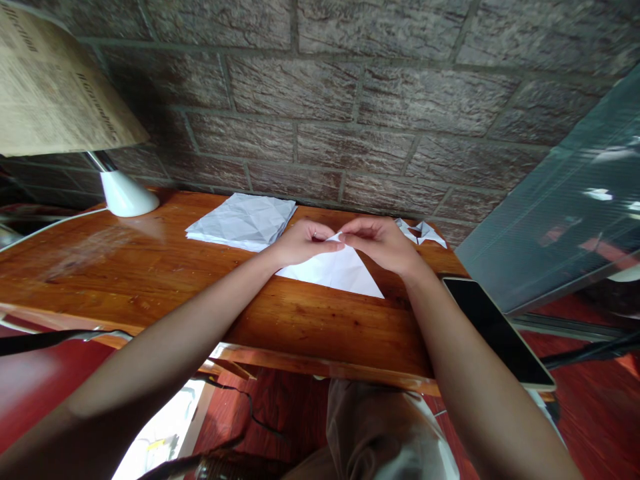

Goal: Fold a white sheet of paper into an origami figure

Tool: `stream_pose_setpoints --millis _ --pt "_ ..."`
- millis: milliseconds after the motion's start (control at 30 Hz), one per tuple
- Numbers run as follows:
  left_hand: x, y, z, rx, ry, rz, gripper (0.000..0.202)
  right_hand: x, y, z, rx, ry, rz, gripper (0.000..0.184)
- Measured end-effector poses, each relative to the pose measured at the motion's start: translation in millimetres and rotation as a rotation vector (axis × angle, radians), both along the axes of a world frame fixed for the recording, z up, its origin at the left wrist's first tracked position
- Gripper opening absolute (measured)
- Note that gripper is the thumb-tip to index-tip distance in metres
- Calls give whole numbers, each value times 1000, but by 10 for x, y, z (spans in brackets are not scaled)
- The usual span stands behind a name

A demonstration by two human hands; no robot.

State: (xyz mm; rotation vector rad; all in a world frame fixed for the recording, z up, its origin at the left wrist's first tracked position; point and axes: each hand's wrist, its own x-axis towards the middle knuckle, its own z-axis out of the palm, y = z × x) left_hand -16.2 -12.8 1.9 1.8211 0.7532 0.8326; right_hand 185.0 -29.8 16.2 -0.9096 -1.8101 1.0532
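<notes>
A white sheet of paper (336, 273), folded to a triangle, lies on the wooden desk with its wide edge toward me. At its top corner, my left hand (310, 241) pinches the paper between thumb and fingers. Directly beside it, my right hand (376, 241) grips the same corner, the two thumbs almost meeting. The fingertips partly hide the tip of the paper. Left of my hands rests a stack of creased white paper (243, 220). Behind my right wrist sits a folded paper piece (429, 233).
A lamp with a newsprint shade (60, 87) and a white base (127, 193) stands at the desk's left. A dark-screened tablet (495, 333) lies along the right edge of the desk (320, 327). A stone-brick wall (350, 113) rises behind, and a glass panel (560, 200) stands at right.
</notes>
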Motion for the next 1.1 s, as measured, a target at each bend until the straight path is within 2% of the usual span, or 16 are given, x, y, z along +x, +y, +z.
stream_pose_setpoints --millis 433,633,900,1100 --pt "5 6 -14 1 -5 3 37 -47 -22 -9 75 -39 -92 19" --pt "1 25 -46 21 15 7 38 -60 -23 -16 156 -87 -120 16" --pt "17 -9 -5 5 -14 4 38 -89 -23 -42 232 -97 -130 17" --pt "9 24 -15 -42 -5 -13 32 -97 6 -75 282 -73 -237 15"
